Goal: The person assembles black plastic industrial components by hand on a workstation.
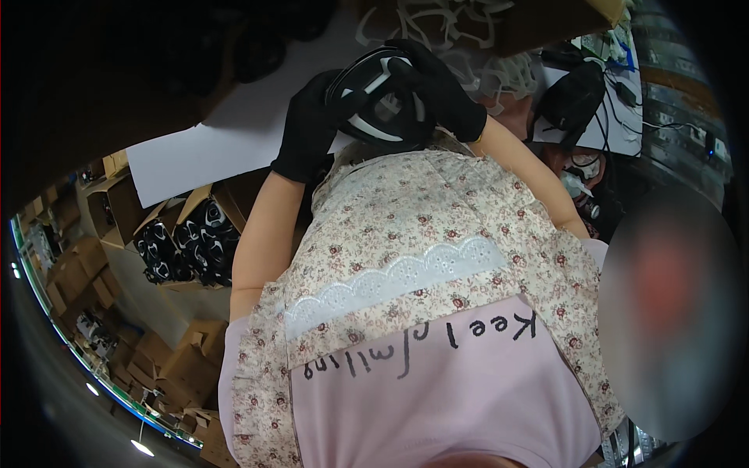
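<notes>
Above my lap I hold a rounded black shell (pixel 390 142) with an open middle and a pale, curved frame piece (pixel 363 127) set inside it. My left hand (pixel 310 121), in a black glove, is closed on the shell's left rim, its thumb reaching across the inside. My right hand (pixel 443 87), gloved the same way, grips the upper right edge, with fingers bent over the pale frame. The exact kind of the shell cannot be made out. Loose translucent white frame pieces (pixel 499 82) lie just beyond and beside my right hand.
The white tabletop (pixel 183 160) extends left of my arms. A black bag (pixel 572 97) and cables (pixel 616 117) are at the right. Cartons of black and white parts (pixel 207 242) stand at lower left, with more cardboard boxes (pixel 191 363) behind. Another person (pixel 671 312) appears blurred at right.
</notes>
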`<action>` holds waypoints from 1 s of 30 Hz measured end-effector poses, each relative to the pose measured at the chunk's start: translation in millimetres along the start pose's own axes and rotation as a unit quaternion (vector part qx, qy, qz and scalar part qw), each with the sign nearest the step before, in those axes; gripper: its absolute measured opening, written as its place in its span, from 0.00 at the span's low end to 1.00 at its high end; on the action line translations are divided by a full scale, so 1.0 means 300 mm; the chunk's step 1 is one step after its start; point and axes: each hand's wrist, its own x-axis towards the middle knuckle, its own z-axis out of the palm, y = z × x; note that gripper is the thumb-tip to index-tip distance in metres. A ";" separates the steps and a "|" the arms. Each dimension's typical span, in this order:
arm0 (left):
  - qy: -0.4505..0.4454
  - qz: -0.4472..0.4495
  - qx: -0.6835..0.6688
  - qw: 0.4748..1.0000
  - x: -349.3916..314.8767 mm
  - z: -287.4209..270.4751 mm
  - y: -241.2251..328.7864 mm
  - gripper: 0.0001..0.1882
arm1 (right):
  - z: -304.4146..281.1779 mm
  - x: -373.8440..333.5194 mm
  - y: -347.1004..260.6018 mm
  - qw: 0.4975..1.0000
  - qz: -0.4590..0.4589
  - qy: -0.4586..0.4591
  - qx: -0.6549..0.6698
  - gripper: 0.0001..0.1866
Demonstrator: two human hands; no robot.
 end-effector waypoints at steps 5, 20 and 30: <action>0.018 -0.004 0.033 0.999 0.000 0.002 0.004 0.20 | -0.007 0.015 -0.012 0.997 0.014 -0.026 0.066 0.23; 0.042 -0.102 -0.311 0.944 -0.020 0.069 -0.155 0.17 | -0.017 0.010 0.015 0.982 0.022 0.137 0.131 0.29; -0.048 0.099 0.176 0.978 -0.011 -0.063 0.028 0.22 | -0.017 0.054 -0.170 0.944 -0.129 -0.164 -0.256 0.24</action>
